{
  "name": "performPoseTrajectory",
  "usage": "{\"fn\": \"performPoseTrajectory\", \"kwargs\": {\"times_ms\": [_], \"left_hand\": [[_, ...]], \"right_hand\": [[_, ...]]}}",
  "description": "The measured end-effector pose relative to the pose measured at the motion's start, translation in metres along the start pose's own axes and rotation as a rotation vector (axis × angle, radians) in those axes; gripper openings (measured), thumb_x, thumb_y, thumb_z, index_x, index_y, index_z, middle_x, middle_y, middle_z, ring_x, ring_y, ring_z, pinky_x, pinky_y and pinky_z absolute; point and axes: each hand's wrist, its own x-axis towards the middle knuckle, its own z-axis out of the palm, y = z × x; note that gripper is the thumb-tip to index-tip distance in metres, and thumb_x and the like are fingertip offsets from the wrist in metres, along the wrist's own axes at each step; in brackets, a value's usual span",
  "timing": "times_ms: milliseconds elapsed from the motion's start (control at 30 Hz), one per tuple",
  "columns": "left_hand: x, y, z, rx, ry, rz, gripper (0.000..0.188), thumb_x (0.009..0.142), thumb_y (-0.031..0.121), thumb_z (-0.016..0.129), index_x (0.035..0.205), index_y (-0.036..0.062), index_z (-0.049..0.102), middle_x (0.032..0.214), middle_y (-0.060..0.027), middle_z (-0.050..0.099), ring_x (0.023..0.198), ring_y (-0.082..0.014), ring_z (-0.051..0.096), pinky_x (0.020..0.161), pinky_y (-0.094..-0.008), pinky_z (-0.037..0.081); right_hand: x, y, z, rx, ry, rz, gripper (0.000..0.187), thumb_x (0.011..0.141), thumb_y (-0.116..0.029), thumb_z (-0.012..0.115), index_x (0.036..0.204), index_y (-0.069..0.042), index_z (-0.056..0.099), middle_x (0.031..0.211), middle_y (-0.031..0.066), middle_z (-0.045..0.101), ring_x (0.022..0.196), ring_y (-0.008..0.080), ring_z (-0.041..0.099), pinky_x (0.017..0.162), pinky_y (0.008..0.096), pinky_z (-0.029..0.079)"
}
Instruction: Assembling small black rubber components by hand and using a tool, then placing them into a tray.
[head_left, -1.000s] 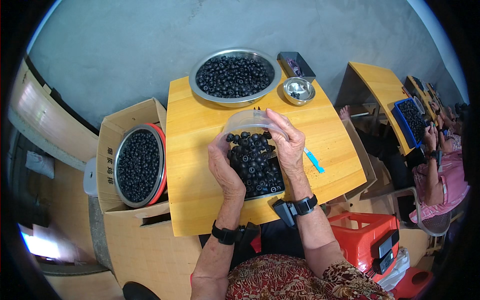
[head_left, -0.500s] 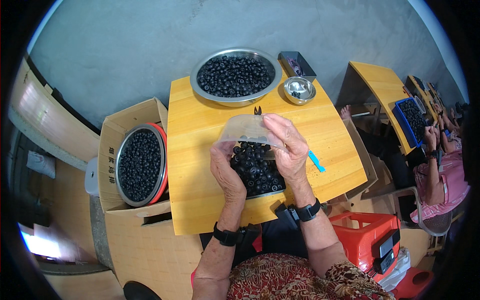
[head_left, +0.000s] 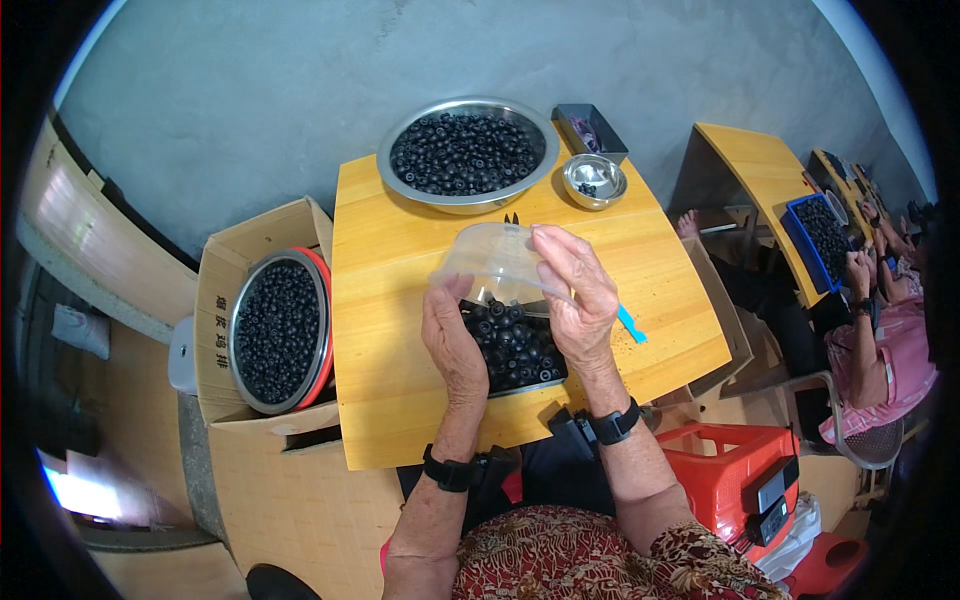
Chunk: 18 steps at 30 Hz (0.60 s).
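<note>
Between my hands is a translucent plastic bowl [head_left: 485, 258], tipped over with its mouth facing me. My left hand [head_left: 452, 340] grips its left rim. On the far right side my right hand [head_left: 580, 290] clasps it, thumb and fingers around the edge. Just below sits a rectangular metal tray [head_left: 527, 388] heaped with small round black pieces [head_left: 512, 345], each with a pale ring or hole. The bowl's interior looks bare where it shows. Dark pointed tips of a tool [head_left: 511, 218] stick out behind the bowl; the rest is hidden.
A large steel basin [head_left: 468, 200] of black pieces stands at the table's back, beside a small metal bowl [head_left: 595, 182] and dark box [head_left: 592, 133]. A blue tool [head_left: 632, 323] lies right. Left is a carton [head_left: 213, 330] holding another basin; right, a red stool [head_left: 730, 470] and co-workers.
Black pieces that showed at the bowl's mouth have dropped into the tray, and the bowl now looks see-through. Both hands keep nearly the same place.
</note>
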Motion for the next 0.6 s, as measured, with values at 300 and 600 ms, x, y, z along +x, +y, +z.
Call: {"fn": "performPoseTrajectory", "kwargs": {"times_ms": [300,600], "left_hand": [[-0.003,0.007,0.002,0.086,-0.041,-0.015,0.051,0.104,0.038,0.033,0.122,-0.0054,0.052,0.105,-0.0169,0.064,0.101,-0.0216,0.058,0.094,-0.0319,0.042],[-0.010,0.004,-0.001,0.152,-0.092,-0.015,0.041,0.102,0.032,0.043,0.125,-0.0016,0.051,0.100,-0.0142,0.066,0.099,-0.0205,0.060,0.090,-0.0322,0.045]], "right_hand": [[-0.002,-0.001,-0.002,-0.001,0.042,-0.006,0.034,0.082,0.008,0.063,0.114,-0.003,0.067,0.112,0.0156,0.065,0.103,0.0276,0.064,0.087,0.0333,0.051],[-0.006,0.005,-0.003,-0.077,0.111,-0.036,0.034,0.083,0.006,0.063,0.115,-0.004,0.067,0.113,0.0162,0.064,0.102,0.0280,0.064,0.088,0.0339,0.051]]}}
